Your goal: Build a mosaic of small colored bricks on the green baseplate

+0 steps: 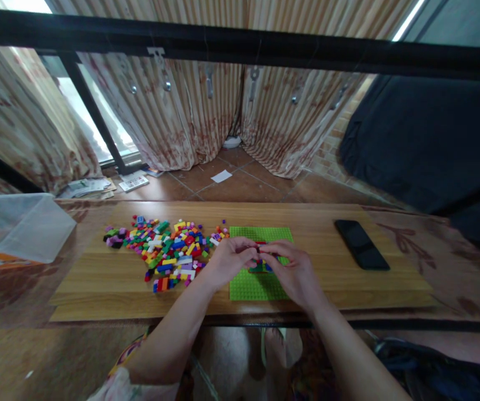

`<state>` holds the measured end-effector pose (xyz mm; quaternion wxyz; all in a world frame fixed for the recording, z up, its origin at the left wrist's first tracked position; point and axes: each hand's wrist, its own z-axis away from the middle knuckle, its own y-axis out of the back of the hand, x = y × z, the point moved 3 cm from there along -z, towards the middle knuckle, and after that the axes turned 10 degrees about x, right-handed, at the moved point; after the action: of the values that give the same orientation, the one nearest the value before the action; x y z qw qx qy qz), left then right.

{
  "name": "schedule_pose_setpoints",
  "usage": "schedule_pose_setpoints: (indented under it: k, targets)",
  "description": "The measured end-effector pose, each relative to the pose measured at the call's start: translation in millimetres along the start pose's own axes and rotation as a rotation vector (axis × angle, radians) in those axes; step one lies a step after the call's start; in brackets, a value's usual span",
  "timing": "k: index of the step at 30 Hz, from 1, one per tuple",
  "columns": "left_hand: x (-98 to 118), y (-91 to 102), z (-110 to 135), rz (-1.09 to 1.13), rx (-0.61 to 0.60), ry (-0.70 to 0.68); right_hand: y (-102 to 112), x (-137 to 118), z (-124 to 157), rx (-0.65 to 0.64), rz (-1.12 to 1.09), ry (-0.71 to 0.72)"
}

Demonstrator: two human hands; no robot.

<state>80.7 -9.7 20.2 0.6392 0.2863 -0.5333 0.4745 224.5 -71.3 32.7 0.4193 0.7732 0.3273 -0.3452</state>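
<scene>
We see both hands working over the green studded baseplate, which lies flat on the wooden tabletop. Left hand: thumb and index drawn nearly together, tips at the small brick build around the middle of the plate. Right hand: fingers bent, thumb and index tips almost meeting, right beside the left fingertips. Something small and dark shows between the two hands; too tiny for us to say what it is or which hand grips it. The build has red, green and blue bits, partly covered by the fingers. Left of the plate we have a spread-out pile of loose toy bricks, mixed colors. Black smartphone well to the right; translucent plastic box at far left.
</scene>
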Motion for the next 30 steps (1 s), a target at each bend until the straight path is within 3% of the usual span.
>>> schedule_pose_setpoints:
  k: [5, 9, 19, 30]
  targets:
    - [-3.4, 20.8, -7.7, -0.289, 0.064, -0.103, 8.1, 28.5, 1.8, -0.07, 0.061, -0.124]
    - [-13.0, 31.2, -10.3, -0.509, 0.005, -0.133, 4.1, 35.4, 4.6, -0.121, 0.142, -0.137]
    - [-18.0, 20.3, -6.7, -0.706, -0.106, -0.214, -7.4, 25.3, 4.5, -0.04, 0.25, -0.136]
    - [-11.5, 16.8, -1.9, -0.78, -0.094, -0.241, -12.0, 30.4, 8.9, 0.002, 0.244, -0.117]
